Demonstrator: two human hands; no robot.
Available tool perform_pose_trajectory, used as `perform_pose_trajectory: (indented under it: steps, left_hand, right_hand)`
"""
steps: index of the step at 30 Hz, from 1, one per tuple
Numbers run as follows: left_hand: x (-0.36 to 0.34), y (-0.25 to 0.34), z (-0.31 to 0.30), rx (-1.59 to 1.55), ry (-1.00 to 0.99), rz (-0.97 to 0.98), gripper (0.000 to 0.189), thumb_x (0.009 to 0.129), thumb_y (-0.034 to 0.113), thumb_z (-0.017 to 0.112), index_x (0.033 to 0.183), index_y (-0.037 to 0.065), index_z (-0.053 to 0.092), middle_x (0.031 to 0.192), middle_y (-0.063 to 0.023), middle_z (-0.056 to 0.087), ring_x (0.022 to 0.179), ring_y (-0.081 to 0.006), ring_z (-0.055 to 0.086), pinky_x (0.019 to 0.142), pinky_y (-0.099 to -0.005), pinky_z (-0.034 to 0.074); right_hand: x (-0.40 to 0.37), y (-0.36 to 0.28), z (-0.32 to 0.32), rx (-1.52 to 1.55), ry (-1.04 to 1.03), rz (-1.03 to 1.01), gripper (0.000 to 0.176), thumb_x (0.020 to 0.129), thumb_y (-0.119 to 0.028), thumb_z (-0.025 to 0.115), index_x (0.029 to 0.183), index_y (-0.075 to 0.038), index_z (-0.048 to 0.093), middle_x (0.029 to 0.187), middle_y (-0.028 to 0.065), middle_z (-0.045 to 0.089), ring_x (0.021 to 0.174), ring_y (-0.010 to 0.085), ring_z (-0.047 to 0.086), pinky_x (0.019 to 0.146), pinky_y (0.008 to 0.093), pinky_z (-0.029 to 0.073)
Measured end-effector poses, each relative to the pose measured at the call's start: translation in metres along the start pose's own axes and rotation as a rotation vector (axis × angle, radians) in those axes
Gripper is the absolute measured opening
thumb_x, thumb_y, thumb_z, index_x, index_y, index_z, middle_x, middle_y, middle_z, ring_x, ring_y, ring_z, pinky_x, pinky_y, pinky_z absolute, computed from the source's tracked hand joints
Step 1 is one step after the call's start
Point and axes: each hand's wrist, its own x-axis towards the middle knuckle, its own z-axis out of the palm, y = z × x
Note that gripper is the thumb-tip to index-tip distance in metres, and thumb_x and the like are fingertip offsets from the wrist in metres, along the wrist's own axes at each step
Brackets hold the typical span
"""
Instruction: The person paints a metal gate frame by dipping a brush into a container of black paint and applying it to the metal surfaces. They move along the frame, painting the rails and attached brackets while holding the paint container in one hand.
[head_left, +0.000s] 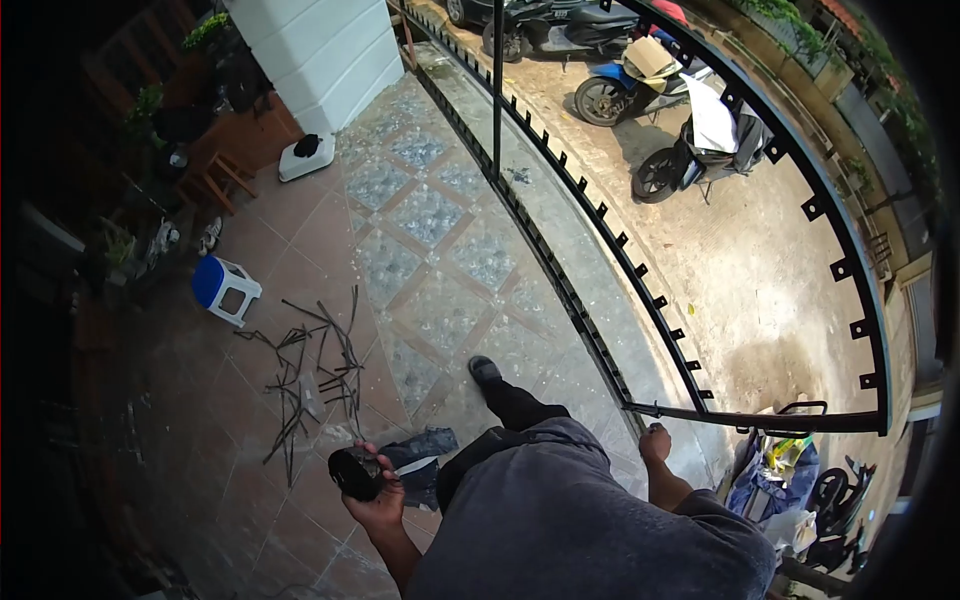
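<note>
My left hand (378, 500) is wrapped round a small black pot (357, 473), whose round, dark top faces up; what is inside cannot be made out. Close to the lower corner of a black metal gate frame (785, 418), my right hand (655, 441) is closed, its fingers curled. Whatever it may hold is too small to tell. Small black tabs with holes line the frame's bars. Beyond my left hand, several thin dark metal strips (345, 375) lie scattered on the tiles.
A white stool with a blue seat (208, 282) stands at left, near a wooden stool (225, 180). Crumpled dark cloth (425, 445) lies by my leg. Motorcycles (605, 100) are parked outside the frame. Bags (785, 475) sit at right. A white pillar (320, 65) rises at the back.
</note>
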Motion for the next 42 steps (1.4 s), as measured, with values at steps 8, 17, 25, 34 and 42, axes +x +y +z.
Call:
perform_pose_trajectory:
  steps: [8,17,25,34,42]
  left_hand:
    - [0.105,0.033,0.059,0.036,0.007,0.022,0.050,0.093,0.030,0.049,0.138,0.007,0.046,0.128,-0.0146,0.058,0.107,-0.0350,0.064,0.080,-0.0463,0.058]
    - [0.185,0.075,0.106,0.050,0.000,0.094,0.051,0.093,0.031,0.050,0.139,0.008,0.045,0.128,-0.0148,0.058,0.106,-0.0357,0.065,0.079,-0.0457,0.059]
    - [0.276,0.141,0.139,0.032,-0.039,0.025,0.053,0.094,0.033,0.048,0.140,0.007,0.044,0.127,-0.0170,0.059,0.106,-0.0372,0.065,0.080,-0.0465,0.059]
    - [0.369,0.219,0.202,0.149,-0.030,-0.078,0.054,0.094,0.034,0.048,0.141,0.007,0.043,0.129,-0.0152,0.058,0.108,-0.0351,0.064,0.078,-0.0439,0.059]
    - [0.469,0.253,0.241,0.185,-0.062,-0.166,0.055,0.095,0.037,0.048,0.142,0.008,0.043,0.131,-0.0154,0.057,0.109,-0.0345,0.063,0.077,-0.0439,0.059]
  right_hand:
    - [0.094,-0.256,-0.008,0.267,0.046,-0.285,0.029,0.093,-0.024,0.054,0.110,-0.007,0.069,0.096,0.0225,0.069,0.090,0.0412,0.067,0.079,0.0485,0.053]
    - [0.130,-0.452,-0.025,0.476,0.050,-0.454,0.031,0.093,-0.022,0.057,0.115,-0.005,0.069,0.102,0.0233,0.070,0.096,0.0367,0.069,0.084,0.0411,0.053]
    - [0.108,-0.490,0.006,0.382,0.081,-0.238,0.029,0.091,-0.024,0.059,0.111,-0.005,0.071,0.095,0.0218,0.071,0.091,0.0368,0.069,0.080,0.0425,0.053]
    - [0.065,-0.420,0.071,0.184,0.221,0.025,0.029,0.093,-0.026,0.055,0.109,-0.008,0.069,0.068,0.0157,0.069,0.058,0.0264,0.069,0.061,0.0392,0.055]
    - [0.027,-0.448,0.103,0.193,0.195,0.227,0.024,0.092,-0.022,0.056,0.102,-0.007,0.071,0.070,0.0163,0.069,0.063,0.0307,0.070,0.067,0.0414,0.055]
